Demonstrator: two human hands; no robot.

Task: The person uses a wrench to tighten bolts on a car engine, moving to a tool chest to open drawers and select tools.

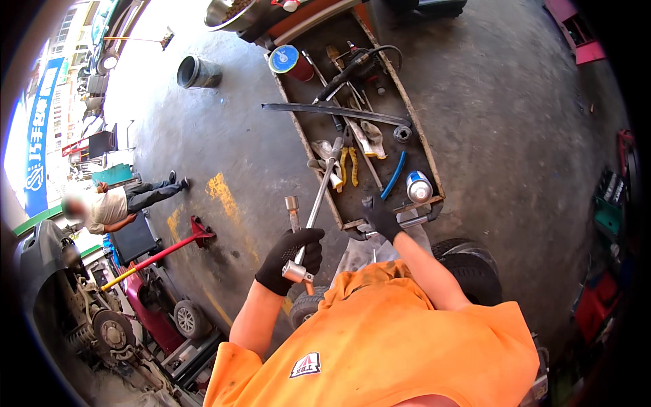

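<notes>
Left bay: exposed wheel hub [113, 330]; standing person [110, 207]; red floor jack [202, 233] with long handle slanting outward.
Left floor: grey concrete [247, 136] with worn yellow paint [222, 193], wide walking gap between jack and tray; dark bucket [200, 72] toward far end.
Left hand [291, 261]: black-gloved, wrapped round chrome bar wrench [315, 207] outside tray's near-left corner; socket-tipped rod [293, 211] just beside.
Tray [414, 152]: raised rim, crowded bed; black strip [319, 110] jutting past left edge; yellow-handled pliers [349, 166], blue hose [395, 175], spray can [419, 186] rightward.
Right hand [383, 220]: black-gloved, at near edge, fingers pointing inward; cannot tell whether holding anything.
Right floor: broad concrete stretch beyond right rim.
</notes>
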